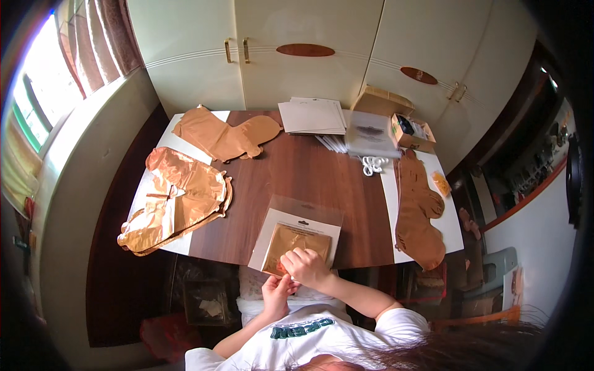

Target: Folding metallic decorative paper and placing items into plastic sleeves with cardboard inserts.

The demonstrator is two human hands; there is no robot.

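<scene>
On my far left there is a bright window [46, 80] with a curtain [102, 34] by it; next comes a pile of shiny gold sheets [179, 201], all crinkly, on the white left end of the table [253, 182]; a bit behind and to the right lies another gold sheet [226, 136], flat and with a wavy edge; then, right in front of me at the near edge, is a white card [284, 219], with clear plastic [288, 203] showing past its top and its right side; a folded gold piece [312, 240] lies on the card; my left hand [277, 295] is just below the bottom edge of the card, with my thumb and finger tips close together, but I cannot tell if something is pinched there; my right hand [305, 270] is over the low part of the folded gold piece, with its fingers curled in, and I cannot tell what they grip; a small orange bit [281, 268] peeks out beside those fingers; at the back is a stack of white cards [312, 117]; to its right are clear bags [371, 139], then a curly white string [374, 166]; next is an open box [411, 139] with something dark inside; nearer me, on the right end, lie long brown shapes [419, 213] with a little yellow packet [441, 183] beside them; past the table is a grey chair [492, 270].
</scene>
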